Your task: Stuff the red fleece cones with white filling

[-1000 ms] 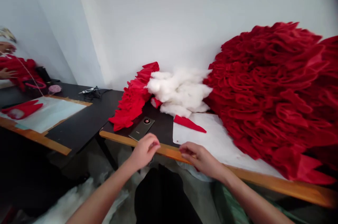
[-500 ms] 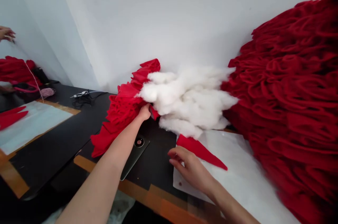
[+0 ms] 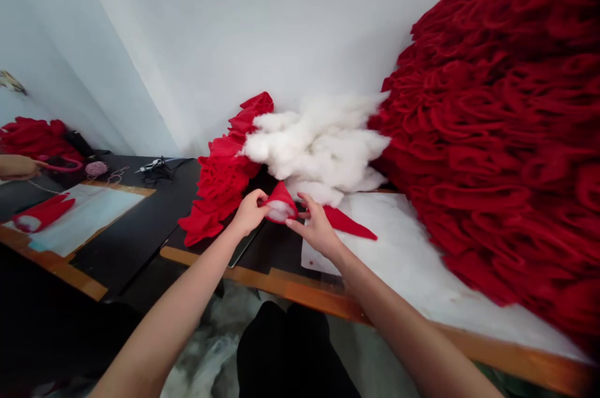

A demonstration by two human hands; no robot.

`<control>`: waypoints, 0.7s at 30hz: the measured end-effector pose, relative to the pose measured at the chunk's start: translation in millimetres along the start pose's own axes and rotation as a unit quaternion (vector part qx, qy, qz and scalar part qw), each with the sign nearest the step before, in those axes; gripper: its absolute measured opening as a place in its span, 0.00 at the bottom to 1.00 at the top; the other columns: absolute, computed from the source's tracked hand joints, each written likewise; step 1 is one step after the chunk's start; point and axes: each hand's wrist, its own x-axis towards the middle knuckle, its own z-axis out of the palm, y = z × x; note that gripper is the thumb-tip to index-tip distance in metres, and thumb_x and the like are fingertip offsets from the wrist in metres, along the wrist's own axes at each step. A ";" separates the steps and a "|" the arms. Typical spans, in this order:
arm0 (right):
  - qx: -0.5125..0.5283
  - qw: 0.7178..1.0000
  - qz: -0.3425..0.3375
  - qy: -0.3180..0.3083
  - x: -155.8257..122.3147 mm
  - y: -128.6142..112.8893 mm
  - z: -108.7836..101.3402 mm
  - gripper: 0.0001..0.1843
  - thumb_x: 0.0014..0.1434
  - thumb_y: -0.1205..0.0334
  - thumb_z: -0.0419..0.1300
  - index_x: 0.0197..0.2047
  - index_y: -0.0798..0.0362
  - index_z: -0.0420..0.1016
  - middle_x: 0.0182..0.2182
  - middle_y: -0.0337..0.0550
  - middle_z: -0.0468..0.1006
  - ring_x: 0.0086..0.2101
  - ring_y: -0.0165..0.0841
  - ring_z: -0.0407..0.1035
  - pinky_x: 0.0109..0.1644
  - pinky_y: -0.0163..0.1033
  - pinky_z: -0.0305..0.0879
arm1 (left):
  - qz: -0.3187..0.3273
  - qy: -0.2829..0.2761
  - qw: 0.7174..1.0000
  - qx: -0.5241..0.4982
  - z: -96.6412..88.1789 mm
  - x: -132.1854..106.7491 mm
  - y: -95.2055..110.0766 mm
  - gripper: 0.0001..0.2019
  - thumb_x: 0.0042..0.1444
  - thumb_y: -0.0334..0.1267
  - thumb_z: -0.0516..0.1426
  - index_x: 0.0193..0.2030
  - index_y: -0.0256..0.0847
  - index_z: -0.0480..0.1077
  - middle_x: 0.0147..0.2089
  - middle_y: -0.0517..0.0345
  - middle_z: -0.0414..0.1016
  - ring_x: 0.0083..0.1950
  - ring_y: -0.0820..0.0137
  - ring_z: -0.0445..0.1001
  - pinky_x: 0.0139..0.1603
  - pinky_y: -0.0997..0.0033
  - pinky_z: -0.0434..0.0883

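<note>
Both my hands hold a small red felt cone [image 3: 281, 203] with white stuffing showing in its open end, just above the black table top. My left hand [image 3: 249, 213] pinches its left edge and my right hand [image 3: 315, 227] grips its right side. Behind it lies a heap of white stuffing [image 3: 319, 145]. A flat red felt cone [image 3: 350, 225] rests on a white sheet [image 3: 403, 248] right of my right hand. A row of stacked red felt pieces [image 3: 220, 176] runs along the left of the stuffing. A phone [image 3: 241, 251] lies partly hidden under my left wrist.
A huge pile of red felt cones [image 3: 497, 135] fills the right side against the white wall. At the far left another person's hand [image 3: 19, 167] works at a second table with a red felt piece [image 3: 42, 212], pink string [image 3: 96, 168] and a glue gun [image 3: 152, 164].
My left hand pulled the small red cone out from beside the stuffing toward me. My right hand left the white sheet and closed on the cone's other side.
</note>
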 end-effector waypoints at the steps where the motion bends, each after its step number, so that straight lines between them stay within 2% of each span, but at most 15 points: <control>1: 0.010 1.000 -0.018 -0.001 -3.0 -2.6 1.9 0.37 0.46 0.60 0.66 0.59 0.51 0.61 0.51 0.52 0.66 0.41 0.40 0.69 0.45 0.47 0.70 | 0.009 -0.002 1.000 -0.017 2.8 -15.3 6.2 0.05 0.44 0.29 0.55 0.29 0.40 0.62 0.32 0.62 0.70 0.34 0.72 0.69 0.37 0.71 0.67; 3: 0.008 0.999 -0.053 0.005 -12.5 -8.7 1.6 0.32 0.45 0.66 0.63 0.56 0.52 0.65 0.48 0.50 0.70 0.43 0.41 0.68 0.47 0.47 0.68 | 0.025 0.009 0.997 -0.067 11.0 -44.3 18.1 0.06 0.43 0.28 0.54 0.29 0.40 0.61 0.35 0.60 0.70 0.37 0.72 0.70 0.40 0.72 0.67; 6: -0.032 0.993 -0.097 0.059 -34.4 -18.0 -5.3 0.25 0.42 0.72 0.55 0.46 0.52 0.72 0.42 0.46 0.73 0.43 0.41 0.67 0.49 0.48 0.65 | 0.031 0.066 0.984 -0.160 26.9 -81.9 34.7 0.08 0.42 0.29 0.57 0.30 0.40 0.62 0.36 0.59 0.70 0.37 0.71 0.69 0.40 0.72 0.67; 9: -0.054 0.984 -0.140 0.099 -58.8 -26.1 -13.1 0.23 0.42 0.73 0.52 0.44 0.52 0.72 0.40 0.45 0.73 0.42 0.41 0.67 0.48 0.47 0.65 | 0.016 0.107 0.957 -0.268 40.7 -110.5 50.0 0.17 0.39 0.32 0.63 0.37 0.40 0.64 0.38 0.60 0.68 0.39 0.71 0.69 0.40 0.72 0.67; 12: -0.061 0.975 -0.179 0.117 -79.4 -33.5 -19.8 0.23 0.44 0.73 0.51 0.44 0.52 0.71 0.37 0.45 0.71 0.39 0.40 0.67 0.44 0.46 0.66 | -0.010 0.047 0.907 -0.419 47.9 -129.8 62.6 0.27 0.37 0.34 0.66 0.46 0.42 0.64 0.46 0.56 0.68 0.44 0.70 0.70 0.42 0.72 0.68; 14: -0.067 0.969 -0.211 0.110 -90.7 -39.1 -24.5 0.24 0.43 0.74 0.50 0.44 0.52 0.70 0.36 0.45 0.69 0.38 0.39 0.66 0.42 0.45 0.66 | -0.041 -0.001 0.874 -0.485 50.8 -137.4 68.0 0.28 0.38 0.37 0.66 0.48 0.42 0.63 0.46 0.55 0.68 0.42 0.70 0.70 0.40 0.72 0.69; 15: -0.070 0.966 -0.227 0.104 -96.0 -42.3 -27.0 0.24 0.43 0.75 0.49 0.44 0.51 0.70 0.36 0.44 0.69 0.38 0.38 0.66 0.42 0.44 0.66 | -0.053 -0.009 0.866 -0.497 52.5 -139.8 69.6 0.27 0.39 0.37 0.66 0.47 0.42 0.64 0.45 0.55 0.69 0.41 0.71 0.70 0.38 0.73 0.69; 18: -0.069 0.965 -0.244 0.069 -111.0 -52.7 -34.6 0.24 0.45 0.75 0.51 0.46 0.50 0.69 0.38 0.45 0.68 0.39 0.38 0.65 0.43 0.44 0.66 | -0.045 0.030 0.882 -0.469 61.6 -142.6 71.2 0.21 0.38 0.32 0.63 0.42 0.41 0.66 0.40 0.58 0.70 0.37 0.73 0.70 0.36 0.75 0.67; 21: -0.037 0.979 -0.200 0.024 -123.2 -61.1 -41.4 0.22 0.52 0.69 0.56 0.52 0.49 0.66 0.43 0.46 0.67 0.42 0.39 0.65 0.41 0.43 0.68 | -0.012 0.096 0.912 -0.399 75.0 -143.8 72.7 0.15 0.39 0.29 0.58 0.37 0.41 0.66 0.38 0.60 0.69 0.37 0.72 0.69 0.37 0.75 0.67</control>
